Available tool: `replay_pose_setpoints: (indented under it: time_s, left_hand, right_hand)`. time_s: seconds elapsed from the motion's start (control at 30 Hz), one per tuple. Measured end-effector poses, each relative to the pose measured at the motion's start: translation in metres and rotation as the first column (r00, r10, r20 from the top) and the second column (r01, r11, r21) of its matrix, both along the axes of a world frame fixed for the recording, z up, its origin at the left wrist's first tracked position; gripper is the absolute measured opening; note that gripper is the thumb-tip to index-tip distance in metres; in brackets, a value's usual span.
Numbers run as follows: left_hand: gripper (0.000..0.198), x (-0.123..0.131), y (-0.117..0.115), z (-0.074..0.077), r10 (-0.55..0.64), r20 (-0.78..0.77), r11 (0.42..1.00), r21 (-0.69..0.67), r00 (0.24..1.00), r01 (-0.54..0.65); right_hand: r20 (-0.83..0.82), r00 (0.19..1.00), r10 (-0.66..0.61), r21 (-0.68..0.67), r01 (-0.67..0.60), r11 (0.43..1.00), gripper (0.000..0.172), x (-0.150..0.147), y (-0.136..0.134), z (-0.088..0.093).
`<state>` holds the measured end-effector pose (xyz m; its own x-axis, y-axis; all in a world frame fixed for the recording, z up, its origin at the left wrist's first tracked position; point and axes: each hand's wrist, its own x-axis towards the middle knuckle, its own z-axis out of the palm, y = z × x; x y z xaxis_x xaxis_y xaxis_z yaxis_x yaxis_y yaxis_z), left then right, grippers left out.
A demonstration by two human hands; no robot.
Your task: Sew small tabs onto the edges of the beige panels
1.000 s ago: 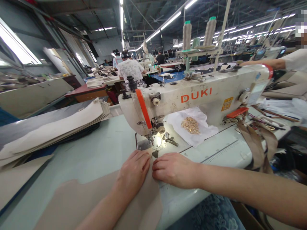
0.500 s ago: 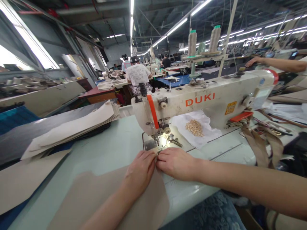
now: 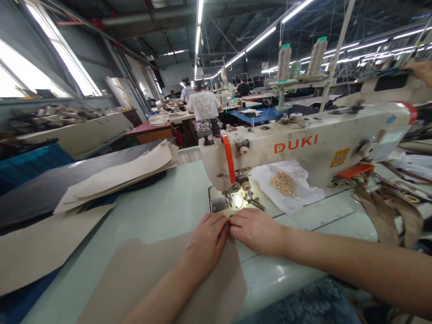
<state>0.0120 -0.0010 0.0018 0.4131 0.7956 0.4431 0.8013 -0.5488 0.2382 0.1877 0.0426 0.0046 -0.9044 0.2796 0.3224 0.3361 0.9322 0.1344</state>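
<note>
My left hand (image 3: 206,245) lies over the top corner of a beige-grey fabric panel (image 3: 145,270), thumb and fingers closed in a pinch. Against it, my right hand (image 3: 258,230) pinches the same corner, its fingers pressed together. The fingertips of both hands meet just in front of the needle plate (image 3: 236,202) of a white sewing machine (image 3: 263,148) marked DUKI. My fingers hide the pinched edge itself. The panel lies flat on the pale green table (image 3: 162,198) and extends towards me under my left forearm.
Small gold-coloured metal pieces (image 3: 282,183) lie heaped on a white cloth (image 3: 307,193) beside the needle. Stacked beige panels (image 3: 124,175) are on the left. Brown straps (image 3: 374,211) hang at the right. Thread cones (image 3: 317,56) stand behind, and a co-worker's hand (image 3: 420,69) shows far right.
The view has turned slightly left, so everything sits further right. My hands keep their pinch at the same spot by the needle plate. The co-worker's arm at right has moved back.
</note>
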Motion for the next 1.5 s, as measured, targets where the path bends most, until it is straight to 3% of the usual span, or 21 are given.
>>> replay_pose_setpoints:
  time_s: [0.77,1.5]
  left_hand:
    - [0.022,-0.008,0.052,-0.004,-0.078,-0.036,0.997,0.016,0.996,0.079]
    - [0.022,-0.004,0.05,-0.004,-0.037,-0.029,0.999,0.034,0.999,0.038]
  right_hand:
    - [-0.055,0.991,-0.12,-0.105,0.114,0.988,0.007,0.0,0.033,-0.004]
    - [-0.071,0.99,-0.118,-0.115,0.109,0.987,0.011,-0.002,0.034,-0.002]
